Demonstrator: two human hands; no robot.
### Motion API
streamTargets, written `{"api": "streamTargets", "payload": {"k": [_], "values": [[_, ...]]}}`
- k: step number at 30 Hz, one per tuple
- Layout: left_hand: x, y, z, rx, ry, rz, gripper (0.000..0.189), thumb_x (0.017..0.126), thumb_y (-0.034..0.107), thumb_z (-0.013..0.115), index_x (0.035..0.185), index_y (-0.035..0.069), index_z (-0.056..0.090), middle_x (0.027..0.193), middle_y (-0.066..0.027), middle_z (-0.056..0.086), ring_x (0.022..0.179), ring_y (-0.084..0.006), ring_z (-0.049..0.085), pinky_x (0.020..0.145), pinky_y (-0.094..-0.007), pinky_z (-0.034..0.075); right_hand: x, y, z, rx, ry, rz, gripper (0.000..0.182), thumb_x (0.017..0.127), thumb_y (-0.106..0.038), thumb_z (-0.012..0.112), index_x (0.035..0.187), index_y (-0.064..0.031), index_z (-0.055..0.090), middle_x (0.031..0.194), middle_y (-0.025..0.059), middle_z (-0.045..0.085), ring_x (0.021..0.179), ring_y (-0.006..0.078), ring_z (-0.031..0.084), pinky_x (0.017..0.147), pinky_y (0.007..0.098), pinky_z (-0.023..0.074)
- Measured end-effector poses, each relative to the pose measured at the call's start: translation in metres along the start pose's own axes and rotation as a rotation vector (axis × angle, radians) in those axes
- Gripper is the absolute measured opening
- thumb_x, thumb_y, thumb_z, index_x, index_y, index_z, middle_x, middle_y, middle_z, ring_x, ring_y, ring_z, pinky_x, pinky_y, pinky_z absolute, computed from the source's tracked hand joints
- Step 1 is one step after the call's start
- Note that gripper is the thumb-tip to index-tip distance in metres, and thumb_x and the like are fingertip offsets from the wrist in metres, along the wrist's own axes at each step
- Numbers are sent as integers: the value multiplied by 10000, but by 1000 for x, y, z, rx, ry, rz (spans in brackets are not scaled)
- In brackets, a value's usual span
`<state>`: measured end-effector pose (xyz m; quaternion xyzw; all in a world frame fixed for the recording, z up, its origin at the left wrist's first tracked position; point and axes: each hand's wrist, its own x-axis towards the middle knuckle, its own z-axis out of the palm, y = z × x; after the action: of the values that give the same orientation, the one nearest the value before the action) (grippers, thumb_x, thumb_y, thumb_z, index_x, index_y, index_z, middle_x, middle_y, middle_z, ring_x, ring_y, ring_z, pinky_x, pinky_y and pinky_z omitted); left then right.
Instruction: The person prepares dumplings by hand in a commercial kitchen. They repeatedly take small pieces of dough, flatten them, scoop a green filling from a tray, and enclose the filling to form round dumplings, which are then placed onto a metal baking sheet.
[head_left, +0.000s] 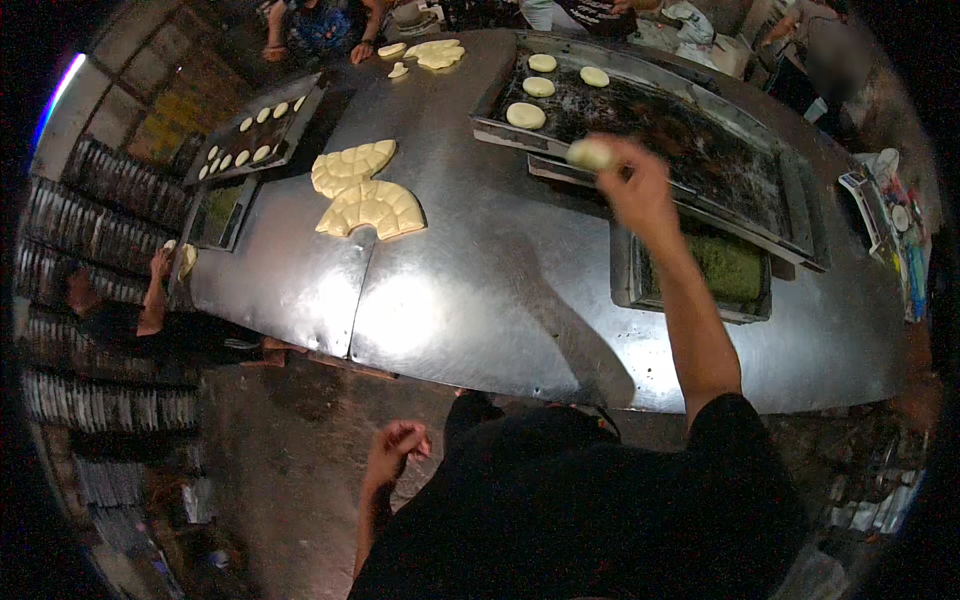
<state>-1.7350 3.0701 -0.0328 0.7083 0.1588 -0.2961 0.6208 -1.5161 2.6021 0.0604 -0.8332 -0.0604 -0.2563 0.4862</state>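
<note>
My right hand (637, 176) grips a pale dough round (591, 154), blurred, over the near edge of a large dark baking tray (750, 195). Several flattened dough rounds (526, 115) lie at that tray's left end. Beneath it sits a smaller metal tray with a crumbly green filling (724, 262), partly hidden by the big tray and my forearm. My left hand (401, 446) hangs low beside my body, off the table, its fingers curled with nothing visible in them. Two scored slabs of dough (375, 208) rest on the metal table (465, 300), left of the trays.
At the left stand a tray of dough rounds (259, 139) and another filling tray (221, 214). A co-worker's hand (161, 264) holds dough at the left edge. Other people stand across the table near more dough (435, 54). A white-framed object (862, 210) lies at the right.
</note>
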Motion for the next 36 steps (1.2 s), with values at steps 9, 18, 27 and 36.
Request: {"api": "streamTargets", "payload": {"k": [9,18,27,36], "values": [[203,107,-56,280,256,508,277,920,257,598,792,16,651,648,-41,646,607,-111,591,576,-288,463,73,102,13,-1058,-129,294,417,1003,-350,374,1270,-105,581,1216,136,626,1114,364,583,896,519,454],[418,202,-172,800,895,168,580,856,497,601,1212,40,582,1261,-191,561,1188,-322,530,952,-405,458,-160,-5,158,-442,-102,308,138,868,-124,659,932,-8,698,835,118,700,794,186,667,726,321,499],[469,179,-241,471,273,876,502,806,214,721,1257,50,576,961,-159,713,883,-235,683,812,-369,510,-211,-62,199,-396,-399,341,140,846,-41,647,958,32,691,839,169,683,715,255,671,654,338,533],[325,31,-302,1311,507,733,365,866,373,649,808,16,692,608,-111,608,552,-207,582,557,-361,474,-159,-52,160,-316,-208,179,129,840,-121,643,916,-33,697,856,146,683,781,325,657,727,411,534]]}}
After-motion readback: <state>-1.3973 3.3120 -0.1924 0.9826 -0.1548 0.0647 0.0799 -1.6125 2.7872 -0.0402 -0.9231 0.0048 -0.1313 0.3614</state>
